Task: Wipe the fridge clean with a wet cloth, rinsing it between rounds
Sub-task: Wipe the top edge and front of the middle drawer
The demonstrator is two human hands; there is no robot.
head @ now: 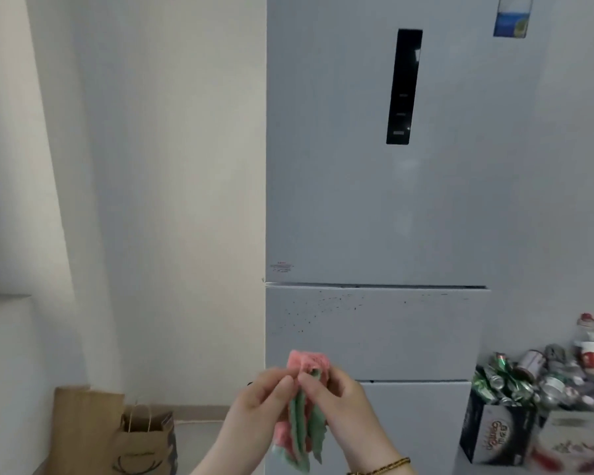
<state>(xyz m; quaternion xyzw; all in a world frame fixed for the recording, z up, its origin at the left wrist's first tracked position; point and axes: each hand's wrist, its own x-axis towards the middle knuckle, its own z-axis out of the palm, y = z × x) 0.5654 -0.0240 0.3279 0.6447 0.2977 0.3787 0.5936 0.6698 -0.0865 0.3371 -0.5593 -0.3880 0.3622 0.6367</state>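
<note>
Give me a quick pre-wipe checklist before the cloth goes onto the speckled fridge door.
1. Cloth held by both hands, left hand and right hand: ok.
2. Cloth spread flat for wiping: not ok, bunched and hanging.
3. Cloth wet: cannot tell.
4. Dark specks on the middle door located: ok.
5. Fridge doors closed: ok.
6. Box of cans apart from the wiping area: ok, it stands to the right.

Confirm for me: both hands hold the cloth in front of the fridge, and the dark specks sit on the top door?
Not quite. Both hands, left hand and right hand, hold the cloth before the fridge, but the head view shows the specks on the middle drawer, below the top door.
</note>
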